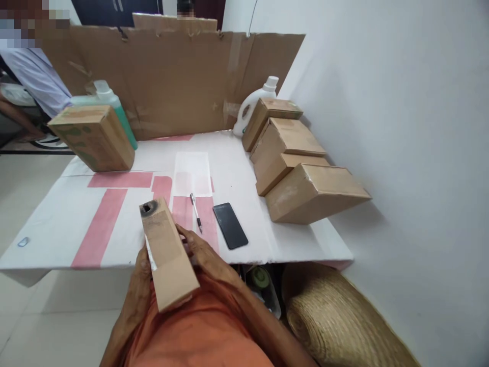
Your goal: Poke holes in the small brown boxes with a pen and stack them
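A cardboard box, long and narrow, is held between my two hands at the table's front edge. Near its far end is a dark, scorched-looking hole, and a white torn strip runs along its left side. My left hand grips the box's left side, its fingers mostly hidden beneath. On the right side, my right hand is closed against it. Just beyond my right hand lie a black-and-white pen and a dark smartphone. A white translucent sheet lies flat behind the pen.
Several cardboard boxes stand in a row at right, before a white bottle. Another box and a green-liquid bottle stand left. A cardboard panel closes the back. A woven basket sits below right. A person is at far left.
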`<action>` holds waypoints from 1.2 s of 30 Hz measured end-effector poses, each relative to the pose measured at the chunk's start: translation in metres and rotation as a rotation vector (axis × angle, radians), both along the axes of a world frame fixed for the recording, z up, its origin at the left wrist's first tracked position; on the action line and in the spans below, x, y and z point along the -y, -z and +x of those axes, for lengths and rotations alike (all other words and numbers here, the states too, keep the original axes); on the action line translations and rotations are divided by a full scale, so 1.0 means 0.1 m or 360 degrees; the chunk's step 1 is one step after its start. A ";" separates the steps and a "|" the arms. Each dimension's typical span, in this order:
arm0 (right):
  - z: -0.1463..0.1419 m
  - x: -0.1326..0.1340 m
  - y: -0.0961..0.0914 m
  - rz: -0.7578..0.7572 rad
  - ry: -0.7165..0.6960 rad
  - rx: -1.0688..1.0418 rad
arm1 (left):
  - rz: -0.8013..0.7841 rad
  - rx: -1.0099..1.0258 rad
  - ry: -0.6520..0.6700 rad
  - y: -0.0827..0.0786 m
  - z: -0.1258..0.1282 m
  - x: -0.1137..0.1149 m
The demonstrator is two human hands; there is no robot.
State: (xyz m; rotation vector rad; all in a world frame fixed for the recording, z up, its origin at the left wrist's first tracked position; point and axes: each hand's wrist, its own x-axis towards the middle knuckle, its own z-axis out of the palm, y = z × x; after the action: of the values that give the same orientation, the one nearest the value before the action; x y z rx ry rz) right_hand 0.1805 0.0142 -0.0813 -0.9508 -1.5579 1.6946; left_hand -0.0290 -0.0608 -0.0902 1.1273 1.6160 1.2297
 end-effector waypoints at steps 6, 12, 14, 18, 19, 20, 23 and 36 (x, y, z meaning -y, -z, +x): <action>0.17 -0.25 -0.50 0.0029 -0.0199 -0.0084 | -0.0114 -0.0211 0.0230 -0.51 -0.29 -0.04; -0.04 -0.33 -0.35 0.0476 -0.0042 0.0263 | -0.0328 -0.0169 0.0136 -0.43 -0.07 -0.32; -0.09 -0.30 -0.25 0.0521 0.0021 0.0308 | -0.0301 -0.0268 0.0064 -0.29 -0.11 -0.42; -0.10 -0.25 -0.11 0.0426 0.0080 0.0414 | -0.0061 -0.0360 -0.0064 -0.05 -0.26 -0.59; -0.09 -0.26 -0.10 0.0438 0.0066 0.0439 | 0.0026 -0.0331 0.0020 -0.01 -0.28 -0.61; -0.09 -0.30 -0.08 0.0470 0.0034 0.0458 | 0.0097 -0.0292 0.0143 0.02 -0.29 -0.64; -0.15 -0.56 -0.06 0.0613 -0.0147 0.0487 | 0.0204 -0.0222 0.0334 0.06 -0.32 -0.72; -2.18 -1.97 -0.13 0.0627 -0.0284 0.0377 | 0.0300 -0.0493 -0.1067 -0.10 -1.57 -2.43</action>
State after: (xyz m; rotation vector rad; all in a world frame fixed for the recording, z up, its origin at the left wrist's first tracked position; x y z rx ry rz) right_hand -0.0374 0.2111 -0.0687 -0.8470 -2.0916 1.3459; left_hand -0.1865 0.1819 -0.0802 0.9447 2.2634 1.7191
